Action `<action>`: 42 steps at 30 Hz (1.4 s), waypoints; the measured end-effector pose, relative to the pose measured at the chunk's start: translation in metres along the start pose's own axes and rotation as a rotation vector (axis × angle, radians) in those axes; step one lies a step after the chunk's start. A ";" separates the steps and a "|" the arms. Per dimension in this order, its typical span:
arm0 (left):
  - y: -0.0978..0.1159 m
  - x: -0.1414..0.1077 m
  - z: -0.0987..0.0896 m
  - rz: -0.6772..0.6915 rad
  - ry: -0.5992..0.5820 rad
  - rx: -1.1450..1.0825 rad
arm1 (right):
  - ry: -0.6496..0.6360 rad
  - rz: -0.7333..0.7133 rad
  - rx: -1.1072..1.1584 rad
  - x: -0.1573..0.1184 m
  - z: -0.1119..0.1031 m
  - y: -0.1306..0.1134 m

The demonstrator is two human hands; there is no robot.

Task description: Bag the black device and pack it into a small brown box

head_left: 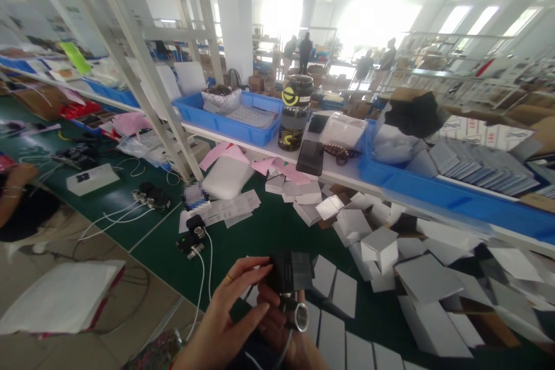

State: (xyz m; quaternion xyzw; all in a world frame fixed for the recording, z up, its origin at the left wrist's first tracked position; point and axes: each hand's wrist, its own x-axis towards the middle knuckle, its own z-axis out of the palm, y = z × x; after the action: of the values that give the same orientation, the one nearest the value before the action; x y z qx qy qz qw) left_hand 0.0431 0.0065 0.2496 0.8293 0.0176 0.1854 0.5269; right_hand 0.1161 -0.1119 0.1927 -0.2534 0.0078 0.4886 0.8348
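Near the bottom middle of the head view is a black boxy device (287,273) with a silver-rimmed round end (300,317) below it; its exact kind is unclear. My right hand (274,307) holds it from below, fingers curled round its lower left part. A white cable hangs beneath the round end. My left hand (232,300), with a ring on one finger, has its fingers stretched out and fingertips at the device's left side; its thumb is apart from them. Similar black devices (195,234) with white cables lie on the green bench to the left.
White boxes (379,245) are piled on the right of the green bench (243,240). Papers (232,208) and a white foam packet (229,176) lie ahead. The shelf above carries a phone (310,157), a dark bottle (295,113) and blue trays (255,134). A person's arm (17,188) shows at left.
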 end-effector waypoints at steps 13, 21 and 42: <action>-0.013 0.005 -0.007 -0.369 0.102 -0.327 | 0.313 0.000 -0.501 0.002 0.002 -0.037; -0.034 0.009 -0.007 -0.471 -0.130 -0.401 | 0.141 -0.045 -1.168 0.003 0.010 -0.062; -0.058 0.014 0.000 -0.646 0.449 -0.365 | -0.051 0.003 -1.223 -0.007 0.004 -0.031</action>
State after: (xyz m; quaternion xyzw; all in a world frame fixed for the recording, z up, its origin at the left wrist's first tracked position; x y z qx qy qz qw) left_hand 0.0657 0.0353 0.2025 0.6134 0.3574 0.1871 0.6789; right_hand 0.1370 -0.1275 0.2110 -0.6750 -0.2936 0.4116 0.5374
